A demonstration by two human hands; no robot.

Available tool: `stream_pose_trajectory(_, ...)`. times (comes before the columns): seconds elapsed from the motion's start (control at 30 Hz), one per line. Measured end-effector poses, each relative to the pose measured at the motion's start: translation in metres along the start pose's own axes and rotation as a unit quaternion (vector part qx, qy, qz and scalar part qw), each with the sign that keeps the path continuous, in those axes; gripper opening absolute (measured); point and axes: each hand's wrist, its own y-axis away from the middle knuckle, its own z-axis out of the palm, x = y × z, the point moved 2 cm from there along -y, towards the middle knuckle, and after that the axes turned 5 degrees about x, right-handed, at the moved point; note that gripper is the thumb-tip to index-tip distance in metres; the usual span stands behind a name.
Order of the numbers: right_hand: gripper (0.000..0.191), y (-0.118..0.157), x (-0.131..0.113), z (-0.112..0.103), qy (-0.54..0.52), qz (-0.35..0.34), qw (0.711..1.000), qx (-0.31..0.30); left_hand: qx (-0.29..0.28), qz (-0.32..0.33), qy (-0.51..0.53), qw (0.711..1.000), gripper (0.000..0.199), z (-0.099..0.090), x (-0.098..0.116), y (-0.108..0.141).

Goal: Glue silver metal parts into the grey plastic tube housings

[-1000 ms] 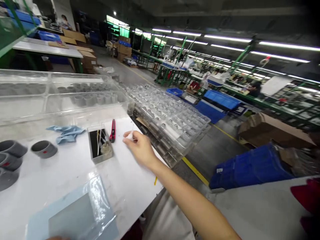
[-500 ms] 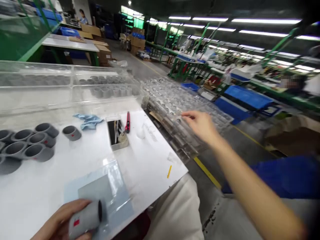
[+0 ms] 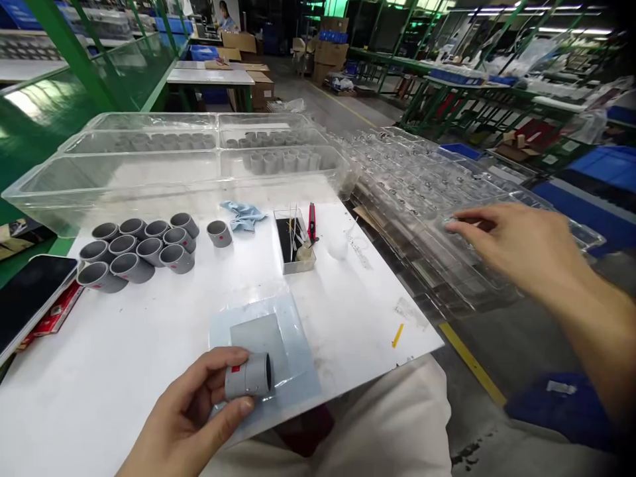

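Observation:
My left hand point(image 3: 199, 404) grips a short grey pipe sleeve point(image 3: 247, 376) between thumb and fingers, its open end facing right. A small red mark shows on the sleeve. Beneath it lies a light-blue sheet point(image 3: 298, 344) with a grey square pad point(image 3: 258, 331). Out to the right, my right hand point(image 3: 527, 245) is pinched at the fingertips above the clear plastic trays point(image 3: 422, 179), which hold small shiny parts. What sits in that pinch is too small to make out. A group of grey sleeves point(image 3: 132, 265) stands on the left of the white table point(image 3: 163, 344), with a single sleeve point(image 3: 219, 233) apart.
A small box of tools point(image 3: 298, 265), a red cutter point(image 3: 311, 222), a blue cloth point(image 3: 243, 216) and a small clear bottle point(image 3: 338, 246) lie mid-table. Clear bins point(image 3: 169, 172) of sleeves line the back. A phone point(image 3: 37, 291) rests at left; a yellow strip point(image 3: 397, 335) lies near the front edge.
The view has swung left, so the table and sleeves appear further right. My left hand has raised the grey sleeve slightly. My right hand stays over the trays, fingertips still together.

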Motion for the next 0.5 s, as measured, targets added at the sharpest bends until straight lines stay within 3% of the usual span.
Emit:
stream_pose_trajectory(0.03,0.036,0.009,-0.017,-0.009,0.025,0.025,0.999,0.002,0.001,0.001,-0.005,1.000,0.041,0.000,-0.001,0.000)
stream_pose_trajectory(0.1,0.031,0.029,-0.060,-0.020,-0.050,0.032,0.998,-0.037,0.004,0.005,-0.018,1.000,0.041,-0.001,-0.001,0.000)
stream_pose_trajectory(0.2,0.022,0.061,-0.125,-0.016,-0.230,-0.026,0.959,-0.164,0.009,0.011,-0.033,0.999,0.041,-0.002,-0.001,0.000)
stream_pose_trajectory(0.27,0.021,0.074,-0.152,-0.008,-0.262,-0.056,0.942,-0.203,0.011,0.008,-0.039,0.999,0.042,-0.001,-0.001,0.000)
stream_pose_trajectory(0.37,0.024,0.081,-0.164,-0.005,-0.254,-0.062,0.940,-0.218,0.013,0.001,-0.037,0.999,0.044,-0.001,-0.001,0.000)
stream_pose_trajectory(0.5,0.028,0.079,-0.150,-0.015,-0.252,-0.021,0.945,-0.209,0.019,0.005,-0.039,0.999,0.043,-0.002,-0.004,0.000)
